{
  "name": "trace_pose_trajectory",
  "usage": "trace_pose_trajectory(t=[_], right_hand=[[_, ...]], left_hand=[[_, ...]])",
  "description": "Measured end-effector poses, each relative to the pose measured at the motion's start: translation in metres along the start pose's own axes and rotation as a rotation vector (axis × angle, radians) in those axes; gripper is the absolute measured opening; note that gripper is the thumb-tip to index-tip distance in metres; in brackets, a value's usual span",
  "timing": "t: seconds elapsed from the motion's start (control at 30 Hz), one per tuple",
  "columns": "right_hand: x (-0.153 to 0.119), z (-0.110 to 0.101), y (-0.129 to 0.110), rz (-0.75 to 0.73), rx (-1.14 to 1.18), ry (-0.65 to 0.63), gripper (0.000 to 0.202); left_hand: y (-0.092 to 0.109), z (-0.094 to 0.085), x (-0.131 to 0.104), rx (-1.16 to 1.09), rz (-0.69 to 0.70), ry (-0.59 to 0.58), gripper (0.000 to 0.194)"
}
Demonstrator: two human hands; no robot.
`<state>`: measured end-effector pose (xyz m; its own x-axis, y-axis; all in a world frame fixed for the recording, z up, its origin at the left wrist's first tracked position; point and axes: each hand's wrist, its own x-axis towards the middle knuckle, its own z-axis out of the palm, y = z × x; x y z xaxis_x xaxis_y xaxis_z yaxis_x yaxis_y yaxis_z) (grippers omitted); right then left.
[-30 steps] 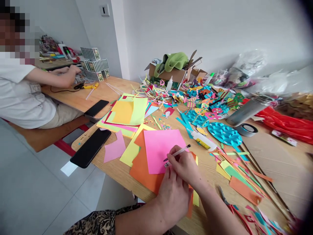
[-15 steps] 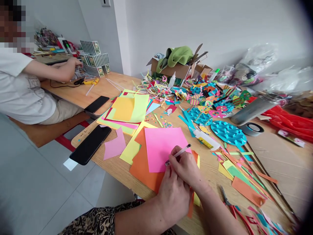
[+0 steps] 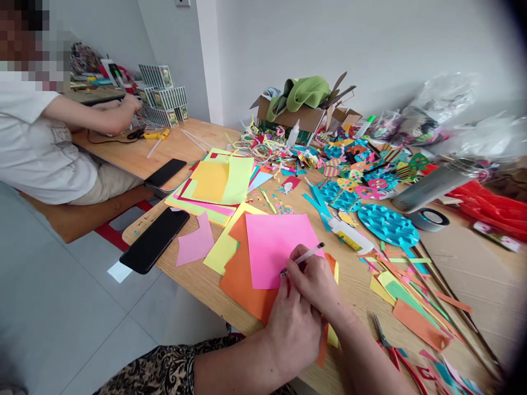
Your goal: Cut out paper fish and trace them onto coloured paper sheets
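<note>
A square pink sheet [image 3: 272, 241] lies on orange paper [image 3: 242, 291] near the table's front edge. My right hand [image 3: 315, 280] is closed around a slim white pen [image 3: 308, 253], its tip end down at the pink sheet's lower part. Just below and to the left, my left hand [image 3: 294, 326] rests over the lower edge of the sheets, its fingers bent near the pen tip. A small dark-and-white piece shows at its fingertips, too small to make out. Yellow paper [image 3: 220, 249] sticks out from under the orange.
Two black phones [image 3: 154, 241] lie left, beside stacked coloured paper [image 3: 209, 184]. Red-handled scissors [image 3: 391, 345], paper strips, a glue bottle [image 3: 349, 236], tape [image 3: 430, 218] and a metal flask [image 3: 436, 184] are right. A person in a white shirt [image 3: 37, 137] sits far left.
The view has shifted slightly, so the table's things appear a little further right. Both hands keep nearly the same pose, with the pen still held over the pink sheet.
</note>
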<state>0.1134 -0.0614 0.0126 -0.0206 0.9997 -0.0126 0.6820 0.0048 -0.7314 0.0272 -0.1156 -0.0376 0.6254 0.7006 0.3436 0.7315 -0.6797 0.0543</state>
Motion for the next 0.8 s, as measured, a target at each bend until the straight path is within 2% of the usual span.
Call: trace_pose_trajectory(t=[0.13, 0.33, 0.8], right_hand=[[0.0000, 0.0004, -0.0001, -0.003, 0.010, -0.004, 0.012], [-0.0005, 0.0010, -0.0003, -0.013, -0.008, -0.008, 0.012], [-0.0022, 0.0010, -0.0023, -0.040, -0.024, -0.034, 0.012]], left_hand=[[0.0001, -0.0007, -0.0002, 0.001, -0.008, 0.021, 0.042], [0.0009, 0.0025, -0.0010, -0.004, 0.022, -0.027, 0.042], [0.0006, -0.0004, -0.0011, 0.012, 0.037, -0.001, 0.043]])
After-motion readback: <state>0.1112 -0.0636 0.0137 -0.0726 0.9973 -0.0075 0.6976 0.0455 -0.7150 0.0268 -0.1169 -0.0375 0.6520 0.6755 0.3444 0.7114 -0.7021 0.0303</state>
